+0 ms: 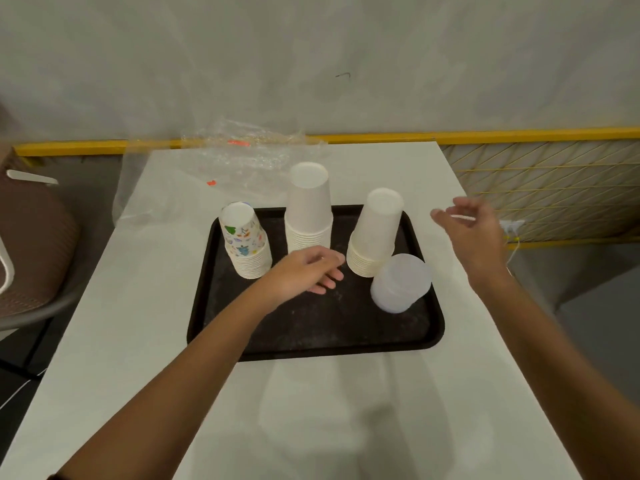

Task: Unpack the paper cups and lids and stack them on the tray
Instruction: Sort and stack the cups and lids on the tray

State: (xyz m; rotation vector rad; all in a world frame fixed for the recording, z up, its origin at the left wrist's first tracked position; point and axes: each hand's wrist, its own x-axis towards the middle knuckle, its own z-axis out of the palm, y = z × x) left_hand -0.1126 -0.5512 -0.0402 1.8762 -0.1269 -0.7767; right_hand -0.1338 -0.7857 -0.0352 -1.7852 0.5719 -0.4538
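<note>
— What's the surface?
— A white table [138, 323] against a grey wall [311, 64], with a yellow rail [485, 136] behind.
— And the cups?
— All on the dark tray [311, 351], mouths down, long axes upright: printed stack [246, 240] on the left, middle stack [309, 209], right stack [375, 233]. The lids [401, 282] are just beside that one.
— Anything else?
— Clear wrap [242, 157] at the far edge, a chair [34, 244] to the left. My left hand [308, 271] hovers over the tray, loosely curled and empty. My right hand [474, 230] hangs relaxed past the tray, also empty.

Three inverted cup stacks [308, 216] on black tray [311, 327]; lids [401, 284] seemingly stacked.
</note>
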